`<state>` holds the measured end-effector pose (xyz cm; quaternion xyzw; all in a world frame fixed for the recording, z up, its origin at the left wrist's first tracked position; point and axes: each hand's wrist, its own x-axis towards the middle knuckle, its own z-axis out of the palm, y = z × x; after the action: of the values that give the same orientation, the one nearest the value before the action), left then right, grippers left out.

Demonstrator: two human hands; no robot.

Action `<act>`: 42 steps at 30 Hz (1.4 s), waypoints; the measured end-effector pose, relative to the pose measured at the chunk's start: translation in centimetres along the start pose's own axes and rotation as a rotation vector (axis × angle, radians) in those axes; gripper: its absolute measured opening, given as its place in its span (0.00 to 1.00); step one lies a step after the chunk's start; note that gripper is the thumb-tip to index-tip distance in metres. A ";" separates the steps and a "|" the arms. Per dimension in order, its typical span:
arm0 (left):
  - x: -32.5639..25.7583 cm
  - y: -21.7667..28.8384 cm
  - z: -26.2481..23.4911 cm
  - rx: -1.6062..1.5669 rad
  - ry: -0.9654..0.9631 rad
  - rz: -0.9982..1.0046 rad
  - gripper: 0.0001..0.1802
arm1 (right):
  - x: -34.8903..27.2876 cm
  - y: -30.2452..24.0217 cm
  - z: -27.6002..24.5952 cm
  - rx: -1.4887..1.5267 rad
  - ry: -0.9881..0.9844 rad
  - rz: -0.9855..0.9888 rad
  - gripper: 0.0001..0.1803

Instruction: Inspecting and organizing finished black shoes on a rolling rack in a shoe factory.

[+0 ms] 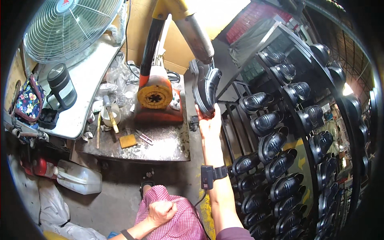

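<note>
Right hand [209, 120] grips black shoe [205, 86] (raised, sole up); left hand [161, 212] fisted, empty, on lap.

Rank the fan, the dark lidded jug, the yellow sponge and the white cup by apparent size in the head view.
1. Fan, by far the largest.
2. Dark lidded jug.
3. White cup.
4. Yellow sponge, smallest, though close to the cup, so that pair is unsure.

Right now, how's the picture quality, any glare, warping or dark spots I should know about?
Head view: fisheye bends straight edges, so the shoe rack curves and the corners go black; bright glare washes out the cardboard at top; the black shoe in the right hand is reasonably sharp; the left hand on the checked lap is evenly lit.
</note>
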<state>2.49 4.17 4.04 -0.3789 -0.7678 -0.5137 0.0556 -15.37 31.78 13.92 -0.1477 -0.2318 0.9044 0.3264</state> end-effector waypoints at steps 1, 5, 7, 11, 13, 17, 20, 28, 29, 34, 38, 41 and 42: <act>0.0 -0.2 0.0 -0.003 0.025 0.001 0.13 | 0.5 0.2 0.4 0.013 -0.012 0.002 0.19; 0.0 -0.5 -0.1 0.046 0.052 0.011 0.16 | 1.5 0.5 1.2 0.018 -0.016 -0.008 0.19; 0.0 -0.6 -0.3 0.057 0.053 0.016 0.16 | 1.4 0.5 1.2 0.011 -0.036 -0.004 0.19; -0.2 -0.6 -0.5 0.041 0.044 0.011 0.14 | 1.4 0.4 1.4 -0.012 -0.029 -0.018 0.19; -0.2 -0.6 -0.6 0.017 0.035 0.006 0.12 | 1.8 0.4 1.8 0.005 0.000 -0.035 0.19; -0.3 -0.6 -0.7 0.021 0.039 -0.002 0.12 | 2.6 0.5 2.6 0.076 -0.014 -0.030 0.18; -0.3 -0.5 -0.8 0.023 0.038 -0.007 0.12 | 3.1 0.4 3.4 0.126 0.034 -0.023 0.19; -0.4 -0.6 -0.5 0.010 0.043 -0.012 0.11 | 4.5 0.3 4.6 0.152 -0.010 -0.015 0.18; -0.3 -0.6 -0.5 0.008 0.042 -0.011 0.11 | 4.4 0.2 4.8 0.157 -0.015 -0.020 0.17; -0.6 -0.9 -0.7 0.031 0.053 -0.032 0.11 | 3.6 1.6 5.1 0.168 0.005 0.017 0.17; -0.8 -1.1 -1.0 0.034 0.054 -0.030 0.11 | 1.9 1.3 2.1 0.073 0.035 0.062 0.18; -0.6 -0.9 -0.6 0.014 0.044 -0.009 0.10 | -0.5 -1.2 -1.6 -0.132 -0.064 0.098 0.18; -0.6 -0.8 -0.6 0.018 0.039 -0.011 0.10 | -1.1 -1.6 -2.6 -0.212 -0.070 0.133 0.18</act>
<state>2.23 3.16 3.40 -0.3640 -0.7732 -0.5143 0.0714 -12.58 32.99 12.68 -0.1648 -0.3272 0.8990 0.2398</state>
